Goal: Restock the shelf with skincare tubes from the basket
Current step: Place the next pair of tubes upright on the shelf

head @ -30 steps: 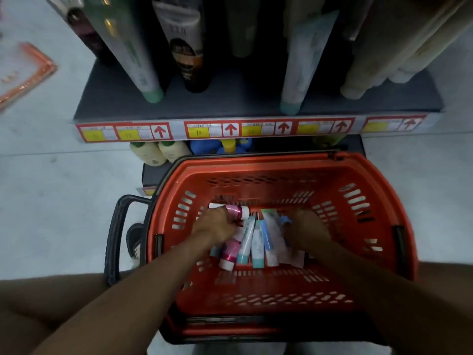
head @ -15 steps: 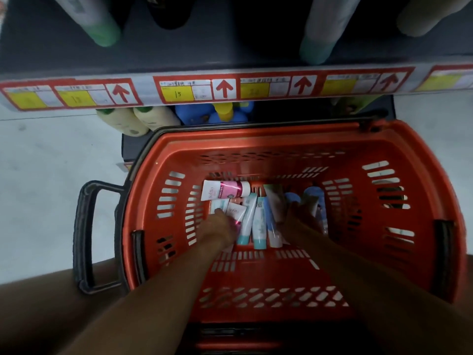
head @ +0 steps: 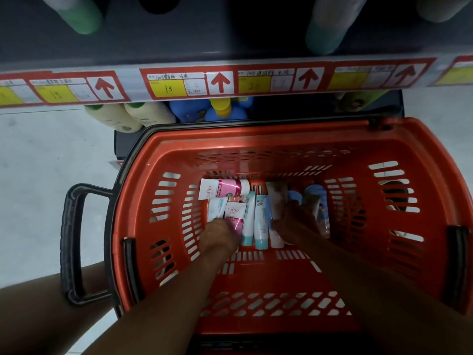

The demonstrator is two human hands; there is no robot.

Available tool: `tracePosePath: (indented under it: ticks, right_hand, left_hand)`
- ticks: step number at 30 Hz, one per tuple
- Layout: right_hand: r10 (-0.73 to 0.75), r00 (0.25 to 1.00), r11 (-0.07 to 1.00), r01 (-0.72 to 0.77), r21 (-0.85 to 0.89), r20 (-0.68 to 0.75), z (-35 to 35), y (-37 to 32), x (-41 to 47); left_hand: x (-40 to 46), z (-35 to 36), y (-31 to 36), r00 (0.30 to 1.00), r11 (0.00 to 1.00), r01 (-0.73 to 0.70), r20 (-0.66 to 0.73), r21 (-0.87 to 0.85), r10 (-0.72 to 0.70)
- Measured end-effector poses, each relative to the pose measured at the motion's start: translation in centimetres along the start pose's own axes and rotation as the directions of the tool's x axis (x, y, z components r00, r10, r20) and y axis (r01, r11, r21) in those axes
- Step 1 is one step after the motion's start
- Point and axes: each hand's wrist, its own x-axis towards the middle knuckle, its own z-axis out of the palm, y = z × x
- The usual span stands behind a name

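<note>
both our hands are down among the tubes, and a loose hold could spill them back into the basket.

our left hand rests on the lower end of the pink softto tube at the bottom of the red basket, but we cannot tell whether the fingers have curled round it. our right hand seems wrapped around a pale tube, though the fingers are hidden from us. the tubes lie packed side by side, so we judge that lifting one may drag a teal-capped tube along or tip it. a second softto tube lies crosswise above and could snag. the shelf edge hangs just above the basket, so we might knock it coming up.
</note>
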Motion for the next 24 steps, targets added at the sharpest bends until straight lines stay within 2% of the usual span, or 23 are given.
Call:
tracePosePath:
  ticks: [7,13,18,24]
  right_hand:
    - [-0.046,0.999,0.998,0.045,-0.039,-0.019,-0.2,0.0,-0.2]
    - [-0.029,0.999,0.999,0.030,0.023,-0.022,-0.2,0.4,-0.2]
    - [-0.069,0.997,0.994,0.072,0.083,-0.044,-0.5,0.8,-0.4]
    - [-0.059,0.997,0.998,0.061,0.032,-0.053,-1.4,0.5,-0.9]
  left_hand:
    - [0.0,0.4,0.3,0.998,0.997,0.051,-0.022,-0.066,-0.052]
    - [-0.4,0.7,0.6,1.000,0.997,-0.012,-0.014,-0.076,0.011]
    - [-0.4,0.5,0.4,0.999,0.994,0.026,-0.015,-0.101,-0.028]
    - [-1.0,-0.4,0.8,1.000,0.991,0.026,0.002,-0.132,-0.026]
